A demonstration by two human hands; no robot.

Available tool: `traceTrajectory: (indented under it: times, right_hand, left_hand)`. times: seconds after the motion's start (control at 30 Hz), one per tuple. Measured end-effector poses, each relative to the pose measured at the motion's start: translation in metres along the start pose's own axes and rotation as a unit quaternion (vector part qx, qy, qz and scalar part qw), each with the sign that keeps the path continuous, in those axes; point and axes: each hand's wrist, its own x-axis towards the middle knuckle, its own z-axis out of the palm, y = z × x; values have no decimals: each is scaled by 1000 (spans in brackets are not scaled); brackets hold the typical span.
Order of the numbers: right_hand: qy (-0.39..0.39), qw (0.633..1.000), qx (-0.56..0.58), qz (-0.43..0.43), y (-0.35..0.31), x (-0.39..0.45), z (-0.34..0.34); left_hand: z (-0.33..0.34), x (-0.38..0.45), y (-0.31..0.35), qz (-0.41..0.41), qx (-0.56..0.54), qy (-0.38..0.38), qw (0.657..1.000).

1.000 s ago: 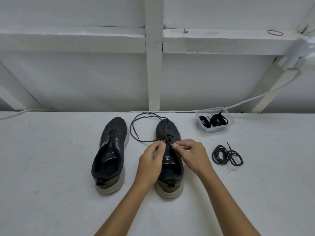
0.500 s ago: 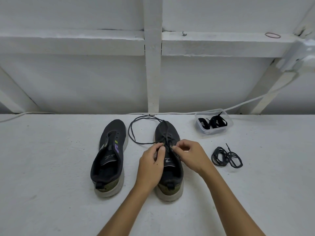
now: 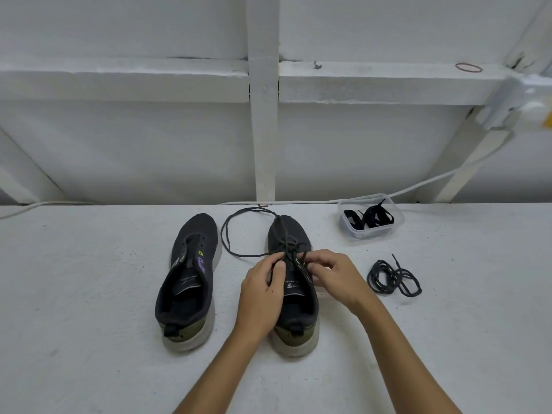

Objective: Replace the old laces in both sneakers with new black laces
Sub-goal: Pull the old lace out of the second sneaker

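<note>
Two dark sneakers stand side by side, toes away from me. The left sneaker (image 3: pixel 188 279) has bare eyelets and no lace. The right sneaker (image 3: pixel 294 297) carries a black lace (image 3: pixel 231 231) through its front eyelets, with a long loop lying on the surface to its left. My left hand (image 3: pixel 263 289) pinches the lace at the left eyelet row. My right hand (image 3: pixel 334 277) pinches the lace at the right eyelet row. A loose bundle of black lace (image 3: pixel 392 277) lies to the right of my right hand.
A clear plastic tub (image 3: pixel 370 231) holding flat black laces stands at the back right. A white cable (image 3: pixel 298 201) runs along the wall's foot. The white wall with beams closes the back of the white surface (image 3: pixel 89 294).
My right hand has shifted slightly toward me along the eyelets. The view has tilted down a little; the shoes and loose laces lie as before.
</note>
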Motion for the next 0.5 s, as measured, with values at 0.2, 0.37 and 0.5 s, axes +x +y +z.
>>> traceTrajectory:
  times: [0.2,0.37,0.5]
  right_hand:
    - [103,995,4,0,-3,6,10]
    - [85,994,67,23,-2,2,13]
    - [24,999,20,-8,1,1,6]
  left_hand:
    - [0,-1,3,0,1,0,1000]
    - [-1,-1,1,-2,-2,-5,1000]
    - [0,-1,0,-1,-5,0,1000]
